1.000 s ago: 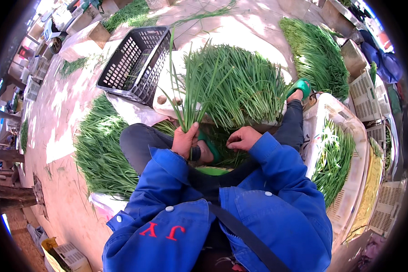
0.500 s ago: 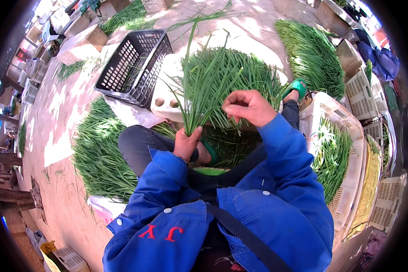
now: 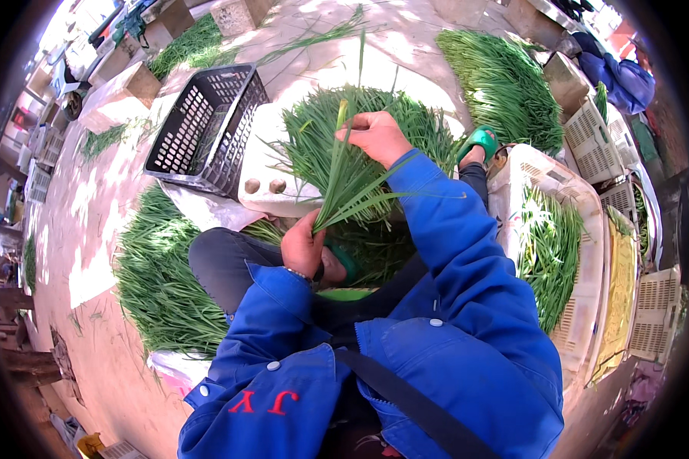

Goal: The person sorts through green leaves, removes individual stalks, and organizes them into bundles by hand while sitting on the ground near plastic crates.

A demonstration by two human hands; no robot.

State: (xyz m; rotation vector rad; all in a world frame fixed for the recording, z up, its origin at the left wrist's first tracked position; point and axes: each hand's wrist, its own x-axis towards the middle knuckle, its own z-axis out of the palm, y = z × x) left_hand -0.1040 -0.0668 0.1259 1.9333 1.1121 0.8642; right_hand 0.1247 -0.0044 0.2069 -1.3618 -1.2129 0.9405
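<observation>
Low in front of me, my left hand [image 3: 302, 246] is closed round the base of a small bunch of chives [image 3: 335, 183], whose long flat green leaves fan upward and to the right. My right hand [image 3: 378, 138] is at the upper part of the bunch, thumb and fingers pinching a chive leaf with a yellowed end. Just behind both hands, a large heap of chives [image 3: 413, 115] lies on a pale block with round holes [image 3: 264, 200]. Cut or fallen leaves are scattered in the shade between my legs.
A black plastic crate [image 3: 241, 145] stands left of the block. Another chive pile [image 3: 161, 275] lies by my left knee, and one [image 3: 505, 88] at the far right. On my right, a white crate [image 3: 578, 329] holds more chives. Stone blocks [image 3: 122, 99] stand far left.
My right hand has moved left and up to the bunch and now pinches a leaf. The bunch's leaves have spread, some bending right. The whole view has shifted slightly.
</observation>
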